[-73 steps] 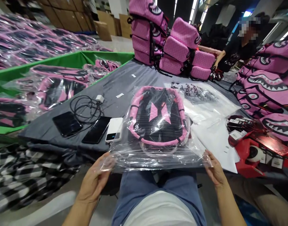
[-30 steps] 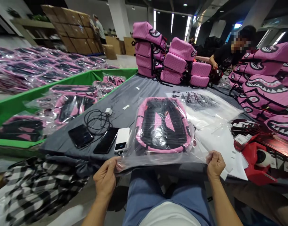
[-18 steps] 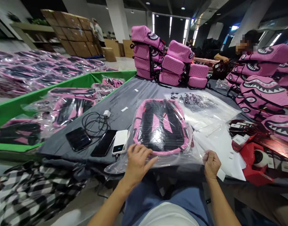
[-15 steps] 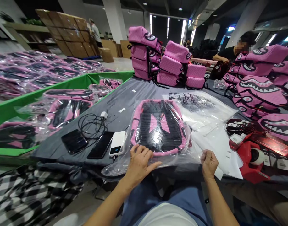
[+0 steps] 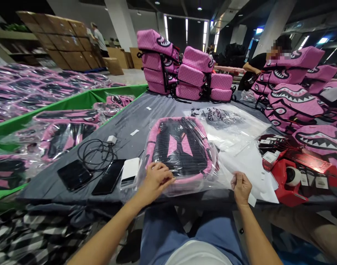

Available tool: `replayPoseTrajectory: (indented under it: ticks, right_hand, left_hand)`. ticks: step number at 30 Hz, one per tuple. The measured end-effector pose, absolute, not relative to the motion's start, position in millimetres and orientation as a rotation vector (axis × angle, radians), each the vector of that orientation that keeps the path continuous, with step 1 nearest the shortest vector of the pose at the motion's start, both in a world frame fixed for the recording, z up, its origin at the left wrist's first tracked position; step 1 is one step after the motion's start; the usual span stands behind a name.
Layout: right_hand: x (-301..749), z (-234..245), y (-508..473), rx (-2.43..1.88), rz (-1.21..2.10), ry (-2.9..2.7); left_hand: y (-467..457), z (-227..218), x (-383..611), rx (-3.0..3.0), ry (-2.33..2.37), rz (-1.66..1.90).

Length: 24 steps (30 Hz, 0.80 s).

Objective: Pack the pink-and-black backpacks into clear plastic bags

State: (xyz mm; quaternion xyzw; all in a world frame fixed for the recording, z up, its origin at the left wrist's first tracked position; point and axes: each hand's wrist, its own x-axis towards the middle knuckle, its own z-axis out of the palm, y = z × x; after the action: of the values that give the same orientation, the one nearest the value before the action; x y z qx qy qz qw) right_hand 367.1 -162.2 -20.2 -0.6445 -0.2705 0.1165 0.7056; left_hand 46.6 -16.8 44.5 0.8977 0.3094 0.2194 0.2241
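While bag [image 5: 185, 187], pinched in right hand [image 5: 242, 187], encloses backpack [image 5: 181, 147], left hand [image 5: 157, 178] atop, grip unclear.

Grey cloth [image 5: 121, 125] covers the counter [image 5: 96, 198]; near its front edge lies a pink-and-black bag [image 5: 182, 147] in clear wrap [image 5: 185, 187]; left of it, a white power bank [image 5: 130, 169], a phone [image 5: 109, 177] and a flat black item [image 5: 74, 175]; behind these, a coiled cable [image 5: 94, 154] and white plug [image 5: 111, 139]; farther back, two paper scraps [image 5: 134, 132]; to the right, plastic sleeves [image 5: 229, 125], white sheets [image 5: 256, 180], tags [image 5: 270, 141] and a red tape dispenser [image 5: 284, 184]; pink backpacks [image 5: 192, 75] stand stacked at the far end and lie piled at the right
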Motion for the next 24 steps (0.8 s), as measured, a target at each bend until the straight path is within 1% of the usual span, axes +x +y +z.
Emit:
replayPoseTrajectory:
  ticks: [2, 4, 10, 15, 17, 22, 24]
  right_hand:
    - [371.7, -20.8, -159.5, -1.469, 0.294, -0.589]
    - [375.9, -23.3, -155.8, -1.525, 0.318, -0.575]
    - [378.7, -29.2, -143.7, -1.651, 0.357, -0.551]
    - [390.4, -11.9, -169.0, -1.746, 0.324, -0.679]
    - [407.7, -0.8, -196.5, -1.811, 0.213, -0.712]
    - [480.4, 28.9, -277.7, -2.012, -0.359, -0.585]
    - [503.8, 40.0, -303.7, -2.047, -0.42, -0.404]
  left_hand:
    - [1.5, 47.1, 49.7, 2.278, 0.82, 0.396]
    - [12.5, 46.0, 51.0, 2.119, 0.789, 0.299]
    - [10.2, 36.4, 47.1, 2.051, 0.792, 0.32]
    - [5.5, 36.2, 45.1, 2.098, 0.794, 0.322]
    - [6.2, 38.0, 47.1, 2.125, 0.798, 0.307]
    - [4.0, 43.8, 46.5, 2.162, 0.807, 0.289]
    - [2.4, 42.4, 40.6, 2.2, 0.786, 0.289]
